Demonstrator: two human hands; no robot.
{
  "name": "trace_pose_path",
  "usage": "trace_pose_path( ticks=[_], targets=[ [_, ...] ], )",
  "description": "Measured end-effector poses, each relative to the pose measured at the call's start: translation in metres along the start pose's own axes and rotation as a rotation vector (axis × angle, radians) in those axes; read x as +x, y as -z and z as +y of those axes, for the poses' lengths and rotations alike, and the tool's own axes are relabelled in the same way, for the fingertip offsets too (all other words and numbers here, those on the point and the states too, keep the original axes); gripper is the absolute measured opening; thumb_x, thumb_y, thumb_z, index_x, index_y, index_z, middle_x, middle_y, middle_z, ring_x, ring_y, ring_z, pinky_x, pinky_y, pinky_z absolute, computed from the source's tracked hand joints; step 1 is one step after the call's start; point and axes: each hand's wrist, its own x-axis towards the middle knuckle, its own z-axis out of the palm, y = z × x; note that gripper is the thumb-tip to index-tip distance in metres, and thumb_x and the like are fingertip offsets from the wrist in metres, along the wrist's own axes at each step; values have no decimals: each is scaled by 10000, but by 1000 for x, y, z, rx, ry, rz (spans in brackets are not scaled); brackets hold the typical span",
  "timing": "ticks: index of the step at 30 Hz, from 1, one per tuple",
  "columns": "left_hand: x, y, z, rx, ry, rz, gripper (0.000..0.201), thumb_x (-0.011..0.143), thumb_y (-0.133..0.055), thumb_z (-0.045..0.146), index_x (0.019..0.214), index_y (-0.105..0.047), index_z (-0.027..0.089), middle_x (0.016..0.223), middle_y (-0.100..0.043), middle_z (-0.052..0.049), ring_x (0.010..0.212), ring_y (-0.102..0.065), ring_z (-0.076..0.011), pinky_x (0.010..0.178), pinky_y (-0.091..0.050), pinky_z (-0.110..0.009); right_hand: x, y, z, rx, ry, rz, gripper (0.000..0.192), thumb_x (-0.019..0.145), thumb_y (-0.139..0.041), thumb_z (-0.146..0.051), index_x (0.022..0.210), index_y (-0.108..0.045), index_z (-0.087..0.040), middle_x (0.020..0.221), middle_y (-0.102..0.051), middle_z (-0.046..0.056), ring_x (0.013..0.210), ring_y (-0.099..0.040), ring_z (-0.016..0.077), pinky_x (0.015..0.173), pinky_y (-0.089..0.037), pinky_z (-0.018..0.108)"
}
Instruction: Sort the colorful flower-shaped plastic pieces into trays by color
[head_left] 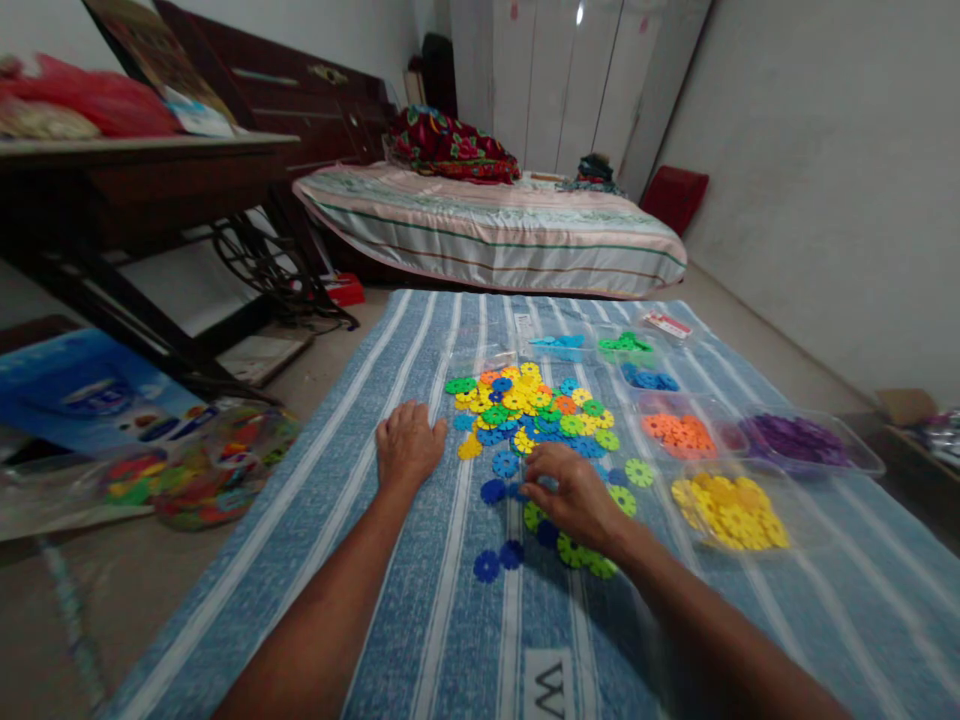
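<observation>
My left hand (410, 447) lies on the striped cloth, fingers loosely bent, thumb apart, holding nothing. It is just left of a loose pile of flower-shaped plastic discs (517, 395), mostly yellow, blue and green. My right hand (574, 490) is over the near side of the pile. Its fingers are curved and a gap shows between thumb and forefinger, with no disc visible between them. A dark blue disc (493, 491) and a lighter blue disc (505, 463) lie left of its fingertips. Lime green discs (574, 550) lie partly under the right wrist.
Clear trays at the right hold sorted discs: yellow (731, 510), orange (679, 436), purple (799, 440), blue (649, 378), green (625, 345) and light blue (559, 345). Beyond the table stands a bed (495, 235). A sewing-machine table (142, 145) is at the left.
</observation>
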Motion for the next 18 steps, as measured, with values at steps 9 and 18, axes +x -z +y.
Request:
trace_pose_path(
  ticks=[9,18],
  targets=[
    [0,2,1,6,-6,-8,455,940,-392,384,1218,-631,115,1399,-589,-208,1317,-515,-341,1068,-398,-504,30,132,77,-668,-149,563,116,868,-616,-254,906,-708,-194,933,-702,133,942,-617,313,864,-482,467],
    [1,1,1,23,11,-28,487,948,-390,396,1276,-605,108,1435,-564,-200,1355,-483,-323,1113,-364,-485,-41,31,30,-578,-102,-41,48,863,-695,-237,854,-727,-203,1139,-690,145,1261,-517,348,1027,-457,501]
  ],
)
